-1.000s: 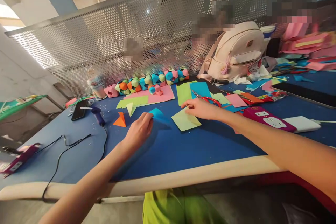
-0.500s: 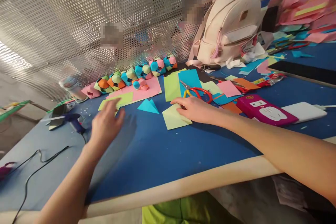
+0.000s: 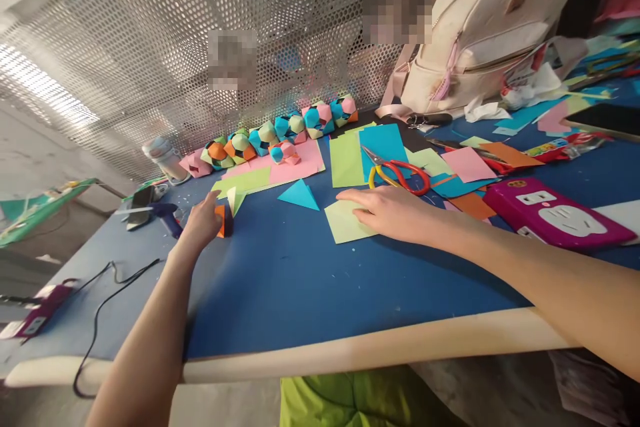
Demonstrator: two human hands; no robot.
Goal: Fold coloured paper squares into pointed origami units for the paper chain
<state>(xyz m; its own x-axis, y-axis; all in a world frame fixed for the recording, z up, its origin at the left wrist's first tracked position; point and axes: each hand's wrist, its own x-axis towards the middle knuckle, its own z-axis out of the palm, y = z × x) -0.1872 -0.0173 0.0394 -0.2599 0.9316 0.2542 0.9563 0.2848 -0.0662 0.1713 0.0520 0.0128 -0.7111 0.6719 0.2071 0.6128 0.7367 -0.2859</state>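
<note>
My left hand [image 3: 201, 221] is low over the table at the left, its fingers drawn together at a small orange folded paper [image 3: 221, 220]; part of the grip is hidden. Just right of it stands a light green folded paper [image 3: 235, 200]. My right hand [image 3: 393, 212] rests with fingers stretched out on a pale green paper square [image 3: 345, 223], which lies flat. Between the hands lies a blue folded paper triangle [image 3: 300, 194]. Scissors [image 3: 395, 170] with red and yellow handles lie just beyond my right hand, on green paper [image 3: 346, 163] and blue paper [image 3: 387, 140] sheets.
Several multicoloured folded paper balls [image 3: 263, 138] line the back beside a bottle [image 3: 165, 159]. A glue gun [image 3: 167, 217] lies at left near a cable and power strip [image 3: 45, 310]. At right are a magenta power strip [image 3: 555, 213], paper scraps, a phone [image 3: 607, 121] and a backpack [image 3: 495, 33].
My left hand has come down and its spread fingers have drawn in; the orange and light green folded papers now show beside it. My right hand stays on the pale green square. The view has shifted.
</note>
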